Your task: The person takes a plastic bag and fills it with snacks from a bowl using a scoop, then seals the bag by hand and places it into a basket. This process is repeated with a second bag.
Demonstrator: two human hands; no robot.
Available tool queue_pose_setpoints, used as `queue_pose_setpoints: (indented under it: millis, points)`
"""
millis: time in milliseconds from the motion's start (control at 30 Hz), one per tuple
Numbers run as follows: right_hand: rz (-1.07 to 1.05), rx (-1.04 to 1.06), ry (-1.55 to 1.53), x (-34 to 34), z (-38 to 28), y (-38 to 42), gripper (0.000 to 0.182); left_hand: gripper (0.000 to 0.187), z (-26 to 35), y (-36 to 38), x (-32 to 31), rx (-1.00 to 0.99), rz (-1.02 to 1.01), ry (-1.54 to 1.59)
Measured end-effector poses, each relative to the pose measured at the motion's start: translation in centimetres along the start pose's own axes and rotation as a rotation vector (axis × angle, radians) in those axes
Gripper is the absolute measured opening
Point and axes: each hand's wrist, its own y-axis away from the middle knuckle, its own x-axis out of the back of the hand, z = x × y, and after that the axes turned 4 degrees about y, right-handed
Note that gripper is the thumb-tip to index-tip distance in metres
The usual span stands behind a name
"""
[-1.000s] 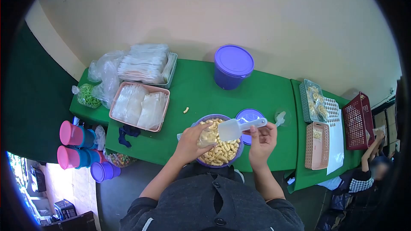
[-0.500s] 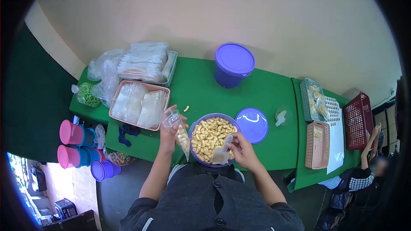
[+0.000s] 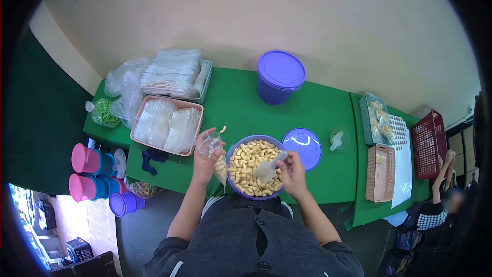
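Note:
My left hand point(image 3: 203, 161) is closed around a clear plastic cup point(image 3: 209, 144), its mouth facing up, and a clear bag point(image 3: 220, 171) partly filled with macaroni-shaped snacks hangs below it. The join between cup and bag is hidden by my fingers. A translucent plastic scoop point(image 3: 265, 172) is in my right hand point(image 3: 293, 174), gripped by the handle. Its bowl is over the curved yellow snacks point(image 3: 252, 163), which fill a purple tub point(image 3: 231, 187) in front of me. One loose snack piece point(image 3: 223, 129) lies on the green cloth beyond my left hand.
A purple lid point(image 3: 301, 149) lies right of the tub; a lidded purple tub point(image 3: 281, 77) stands behind. Baskets of clear bags point(image 3: 165, 125) are at left. On the right table are baskets point(image 3: 380, 174) and a white sheet point(image 3: 403, 184). Another person's arm point(image 3: 439, 182) shows at far right.
The scoop has risen from the tub's near edge toward its middle, and my right hand has moved up with it. My left hand has tilted the cup slightly, turning its mouth more upward.

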Motion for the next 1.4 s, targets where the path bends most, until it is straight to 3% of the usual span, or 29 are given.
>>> queue_pose_setpoints:
  millis: [100, 200, 367, 433, 667, 733, 867, 933, 1233, 1333, 1400]
  points:
    - [0.134, 0.063, 0.062, 0.6, -0.8, -1.1, 0.018, 0.063, 0.1, 0.0, 0.4, -0.004, 0.008, -0.019]
    - [0.186, 0.072, -0.096, 0.2, -1.5, -0.9, 0.019, 0.061, 0.2, 0.0, 0.2, 0.000, 0.039, -0.025]
    - [-0.027, -0.002, -0.254, -3.2, -1.0, 0.3, 0.019, 0.059, -0.1, 0.1, -0.1, -0.007, 0.030, -0.020]
    - [-0.021, -0.024, -0.211, -3.0, -0.5, 0.0, 0.020, 0.059, 0.0, 0.1, 0.0, -0.016, 0.031, -0.023]
    - [0.391, 0.095, -0.122, 1.1, -1.9, -2.0, 0.018, 0.057, 0.2, 0.3, 0.9, 0.006, 0.066, -0.041]
    - [0.466, 0.111, 0.071, 2.1, -2.3, -2.2, 0.017, 0.057, 0.2, 0.3, 0.9, 0.012, 0.084, -0.026]
    - [0.404, -0.008, 0.036, 0.9, 1.8, -2.3, 0.019, 0.057, 0.1, 0.2, 0.6, -0.003, 0.069, -0.053]
    - [0.322, -0.182, -0.194, -0.4, 3.8, -2.2, 0.018, 0.057, 0.1, 0.1, 0.5, -0.010, 0.063, -0.059]
    - [0.362, -0.290, -0.315, 1.3, 3.4, -2.8, 0.023, 0.057, 0.1, 0.4, 0.4, -0.024, 0.073, -0.095]
    - [0.393, -0.260, -0.415, 2.5, 1.9, -3.0, 0.023, 0.067, 0.6, 0.7, 0.1, -0.057, -0.019, -0.257]
    - [0.400, -0.252, -0.483, 3.2, 0.5, -3.1, 0.022, 0.069, 1.6, 1.0, -0.7, 0.047, -0.164, -0.348]
